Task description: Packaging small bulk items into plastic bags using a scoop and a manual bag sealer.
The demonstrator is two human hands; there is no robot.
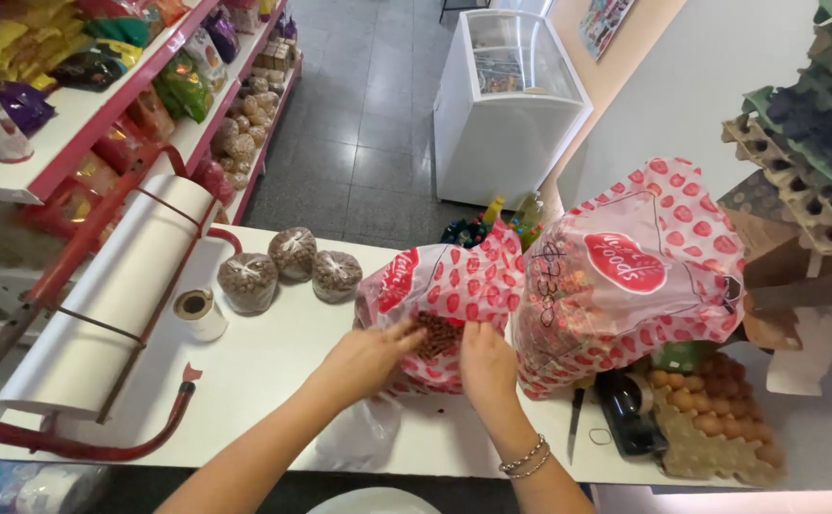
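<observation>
Shop counter (273, 381) in white ran across the middle of the shot, with a tiled floor behind it, and honestly it was pretty cluttered. Nearest the camera, both forearms came up from the bottom edge, the right one with a couple of thin bracelets (523, 457) at the wrist.

Left hand (368, 357) and right hand (487, 360) were close together but not touching, each pinching one side of the mouth of a red-and-white spotted bag (440, 286) that sat on the counter right in front of the person. Fingers were clamped on the plastic edges, holding it open, and you could see brown pellets (435, 335) inside. A limp clear bag (359, 433) lay just below the hands.

My read: this was the opening-the-sack step, mouth spread wide enough to get at the contents. Whatever came next looked like it'd need one hand to keep the rim up so it wouldn't slump.

Just beside it on the right stood a bigger spotted bag (635, 276), with trays of brown eggs (711, 419) near it. To the left sat a tape roll (197, 309) and a big paper roll on a red stand (102, 314). Further back, three tied clear bags of pellets (292, 266) sat in a row, then snack shelves (149, 86) and a white chest freezer (506, 95).
</observation>
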